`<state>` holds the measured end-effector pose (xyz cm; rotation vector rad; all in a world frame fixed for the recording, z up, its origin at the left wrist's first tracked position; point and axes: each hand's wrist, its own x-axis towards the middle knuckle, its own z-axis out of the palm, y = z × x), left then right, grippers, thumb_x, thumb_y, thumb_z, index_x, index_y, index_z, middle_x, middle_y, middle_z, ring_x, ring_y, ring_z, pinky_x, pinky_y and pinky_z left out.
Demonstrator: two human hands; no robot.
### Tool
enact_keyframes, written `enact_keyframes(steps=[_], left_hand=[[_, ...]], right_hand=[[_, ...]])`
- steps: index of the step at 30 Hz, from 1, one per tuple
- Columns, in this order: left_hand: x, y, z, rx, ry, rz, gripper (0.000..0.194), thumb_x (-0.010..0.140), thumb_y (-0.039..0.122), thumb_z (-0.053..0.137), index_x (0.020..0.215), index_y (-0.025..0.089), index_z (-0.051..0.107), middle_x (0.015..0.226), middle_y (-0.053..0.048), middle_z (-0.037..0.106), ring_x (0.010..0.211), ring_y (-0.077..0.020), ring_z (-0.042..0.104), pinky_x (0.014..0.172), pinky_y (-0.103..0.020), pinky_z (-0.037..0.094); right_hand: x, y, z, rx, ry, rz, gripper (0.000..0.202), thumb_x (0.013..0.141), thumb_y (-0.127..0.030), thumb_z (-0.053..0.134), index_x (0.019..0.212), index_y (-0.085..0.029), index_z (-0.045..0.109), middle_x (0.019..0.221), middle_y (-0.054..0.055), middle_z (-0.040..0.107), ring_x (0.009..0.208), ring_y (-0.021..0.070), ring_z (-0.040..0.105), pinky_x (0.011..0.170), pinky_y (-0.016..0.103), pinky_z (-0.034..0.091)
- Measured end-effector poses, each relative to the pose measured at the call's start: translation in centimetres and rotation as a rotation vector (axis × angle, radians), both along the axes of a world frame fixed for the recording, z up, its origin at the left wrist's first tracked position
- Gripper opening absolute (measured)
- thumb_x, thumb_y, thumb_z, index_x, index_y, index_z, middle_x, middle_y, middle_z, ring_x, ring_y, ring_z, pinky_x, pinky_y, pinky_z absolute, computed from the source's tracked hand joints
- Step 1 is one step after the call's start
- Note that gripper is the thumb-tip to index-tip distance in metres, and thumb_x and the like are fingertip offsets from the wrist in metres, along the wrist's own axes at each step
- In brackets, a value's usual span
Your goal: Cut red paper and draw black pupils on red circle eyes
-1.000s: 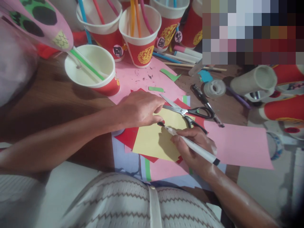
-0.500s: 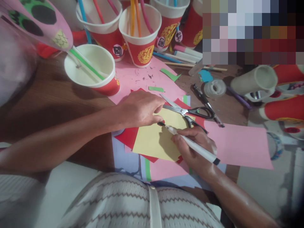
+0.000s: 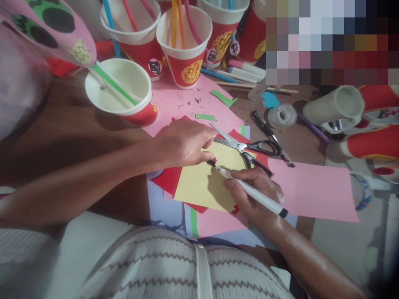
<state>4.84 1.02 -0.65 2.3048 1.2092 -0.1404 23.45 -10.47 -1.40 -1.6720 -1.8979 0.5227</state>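
Note:
My right hand is wrapped round a white marker with a black end cap. Its tip meets a small black and red piece at my left thumb. My left hand is closed above the yellow paper, pinching that small piece. Red sheets lie under the yellow one. Scissors with black handles lie partly spread on the papers, just beyond the marker.
A white-lined red cup holds a green-striped stick with a pink figure. More cups with coloured tubes stand behind. A black pen, tape roll and pink sheet lie right.
The marker tip has shifted slightly left, right up against the small black and red piece. My left hand has hardly moved.

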Motion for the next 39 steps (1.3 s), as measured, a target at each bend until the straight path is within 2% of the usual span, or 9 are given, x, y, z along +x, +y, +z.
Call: enact_keyframes(steps=[6,14,22,31,39], left_hand=[[0.1,0.0,0.0,0.022,-0.008,0.0,0.031,0.071,0.054,0.055,0.074,0.024,0.056,0.063,0.002,0.06,0.054,-0.0136,0.047,0.051,-0.027,0.023],[0.2,0.0,0.1,0.013,-0.011,-0.001,0.031,0.071,0.053,0.056,0.074,0.022,0.057,0.065,0.002,0.06,0.053,-0.0116,0.047,0.05,-0.026,0.023],[0.2,0.0,0.3,0.009,-0.008,-0.003,0.032,0.071,0.054,0.054,0.072,0.022,0.056,0.064,0.003,0.059,0.053,-0.0113,0.046,0.049,-0.026,0.023],[0.2,0.0,0.2,0.01,0.008,0.003,0.032,0.071,0.054,0.055,0.073,0.022,0.057,0.066,0.002,0.06,0.054,-0.0118,0.048,0.049,-0.026,0.025],[0.3,0.0,0.3,0.003,0.008,0.003,0.033,0.071,0.055,0.055,0.072,0.022,0.056,0.066,0.002,0.061,0.054,-0.0119,0.048,0.049,-0.026,0.024]], right_hand=[[0.0,-0.1,-0.1,0.01,0.043,-0.014,0.01,0.079,-0.029,0.063,0.08,-0.02,0.059,0.057,-0.003,0.067,0.047,0.0127,0.063,0.043,0.02,0.047],[0.0,0.1,-0.5,0.067,0.091,0.08,0.008,0.079,-0.024,0.064,0.082,-0.02,0.058,0.067,-0.003,0.067,0.053,0.0108,0.063,0.048,0.019,0.047],[0.2,0.0,-1.0,0.012,0.116,0.088,0.011,0.079,-0.026,0.067,0.086,-0.023,0.06,0.07,-0.004,0.065,0.06,0.0105,0.062,0.052,0.019,0.045],[0.4,0.1,-1.0,0.041,0.096,0.146,0.011,0.079,-0.022,0.065,0.087,-0.023,0.058,0.071,-0.004,0.065,0.057,0.01,0.06,0.051,0.02,0.045],[0.4,0.0,-0.8,0.048,0.066,0.101,0.009,0.079,-0.023,0.065,0.083,-0.021,0.057,0.066,-0.004,0.064,0.056,0.0099,0.061,0.05,0.019,0.045]])
